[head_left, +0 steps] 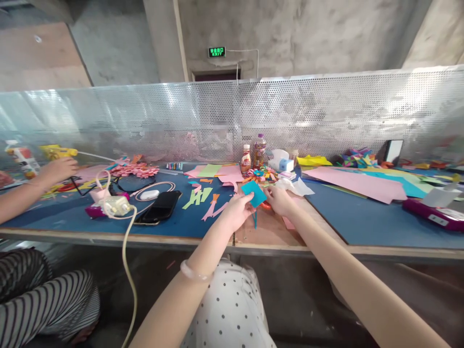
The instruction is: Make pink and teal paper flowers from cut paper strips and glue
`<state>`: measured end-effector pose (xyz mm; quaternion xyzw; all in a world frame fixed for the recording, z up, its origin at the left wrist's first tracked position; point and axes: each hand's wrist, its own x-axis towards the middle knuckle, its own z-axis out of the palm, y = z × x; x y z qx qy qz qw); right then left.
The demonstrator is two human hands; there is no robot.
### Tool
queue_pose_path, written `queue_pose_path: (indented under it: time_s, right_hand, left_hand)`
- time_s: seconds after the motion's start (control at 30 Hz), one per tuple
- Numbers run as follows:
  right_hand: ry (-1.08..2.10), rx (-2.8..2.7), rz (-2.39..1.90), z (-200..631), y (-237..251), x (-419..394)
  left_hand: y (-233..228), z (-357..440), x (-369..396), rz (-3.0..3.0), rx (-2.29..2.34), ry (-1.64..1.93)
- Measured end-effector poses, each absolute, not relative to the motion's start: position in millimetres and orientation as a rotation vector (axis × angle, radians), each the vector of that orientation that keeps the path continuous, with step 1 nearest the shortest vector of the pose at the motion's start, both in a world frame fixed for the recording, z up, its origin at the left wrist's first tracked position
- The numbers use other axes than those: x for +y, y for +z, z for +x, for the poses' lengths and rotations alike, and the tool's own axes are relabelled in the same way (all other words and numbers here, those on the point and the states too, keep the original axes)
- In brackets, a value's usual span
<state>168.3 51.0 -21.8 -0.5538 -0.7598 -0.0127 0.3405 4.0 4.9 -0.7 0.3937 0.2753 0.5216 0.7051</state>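
Square blue paper sheet [258,194], tilted diamond-wise, one corner pointing away, left hand [239,210] pinches it, right hand [279,200] curls beside it, hold unclear.

On the grey wall [297,38], a green-lit sign [216,52] is showing EXIT, and above it the characters 安全出口 are standing. The white-capped bottle [246,158] and the purple-capped bottle [259,151] are carrying labels [246,164] too small for sure reading.
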Motion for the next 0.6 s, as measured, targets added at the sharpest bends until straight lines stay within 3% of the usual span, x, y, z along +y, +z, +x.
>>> queue_pose_path:
  time_s: [0.37,0.6]
  right_hand:
    - [-0.154,-2.001,-1.276,161.1,-14.9,38.6]
    - [-0.311,-1.938,-1.282,161.8,-13.5,34.5]
  left_hand:
    - [4.8,-9.5,4.0,0.677,0.414,1.098]
    - [6.1,-6.6,-1.3,0.903,0.437,1.202]
